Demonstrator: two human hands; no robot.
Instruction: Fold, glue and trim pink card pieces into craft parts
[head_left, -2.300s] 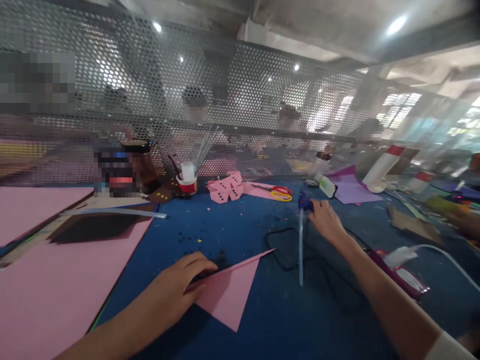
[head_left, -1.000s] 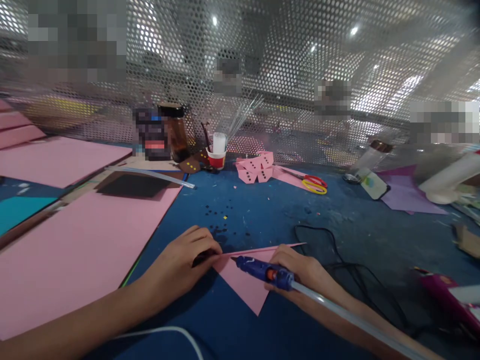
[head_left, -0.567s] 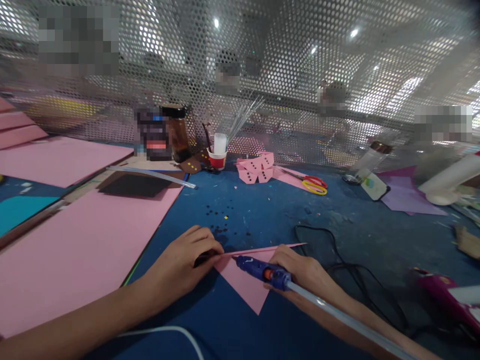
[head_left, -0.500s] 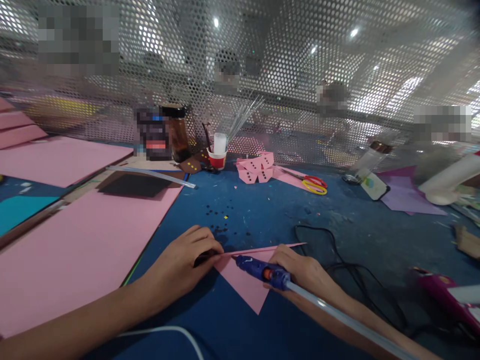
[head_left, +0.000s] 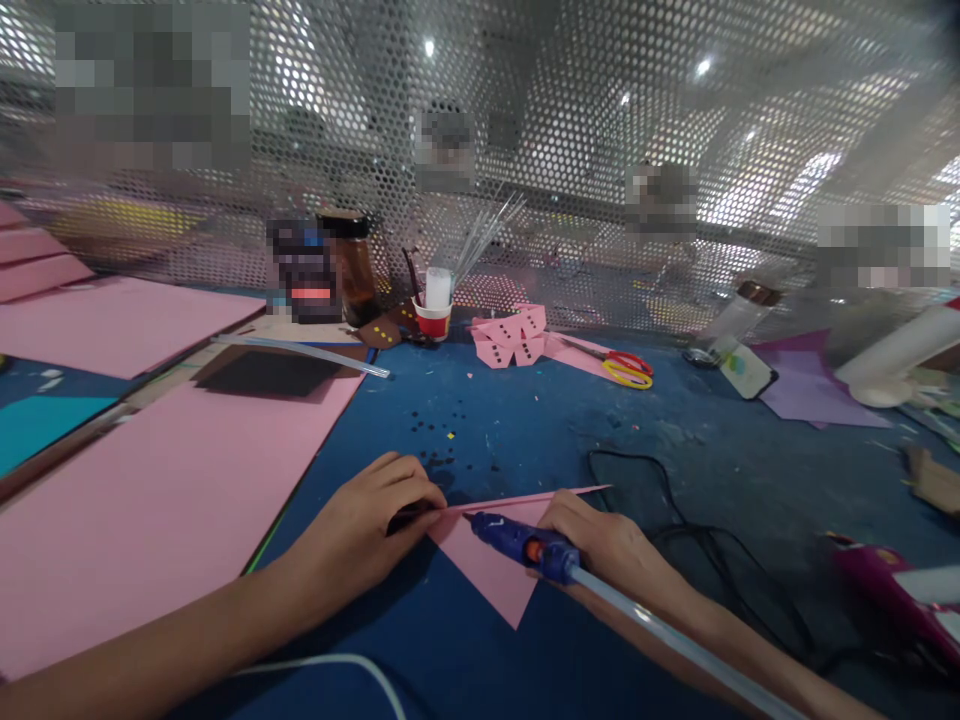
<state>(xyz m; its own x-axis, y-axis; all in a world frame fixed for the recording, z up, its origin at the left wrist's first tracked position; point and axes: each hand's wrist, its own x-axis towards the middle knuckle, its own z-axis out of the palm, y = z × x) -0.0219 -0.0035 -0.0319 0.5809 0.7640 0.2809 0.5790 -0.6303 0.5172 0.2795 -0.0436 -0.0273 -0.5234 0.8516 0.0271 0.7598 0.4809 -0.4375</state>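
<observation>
A pink triangular piece of paper (head_left: 504,585) lies on the blue tabletop, its upper edge folded into a narrow raised strip. My left hand (head_left: 390,505) pinches the left corner of this paper between thumb and fingers. In my right hand (head_left: 596,535) is a blue hot glue gun (head_left: 517,540) with a long clear glue stick (head_left: 660,628) coming out of its back. The nozzle points left and sits by the fold, close to my left fingertips. Whether it touches the paper I cannot tell. The right fingers are partly hidden behind the gun.
Large pink sheets (head_left: 172,500) cover the left side. Farther back stand a paper cup (head_left: 433,322) with glue sticks, a pink paper butterfly (head_left: 510,338) and scissors (head_left: 628,370). A black cable (head_left: 667,480) loops on the right, near a magenta glue gun (head_left: 892,590).
Almost nothing differs. Both hands, the glue gun and the pink paper keep their places; the view has shifted very slightly.
</observation>
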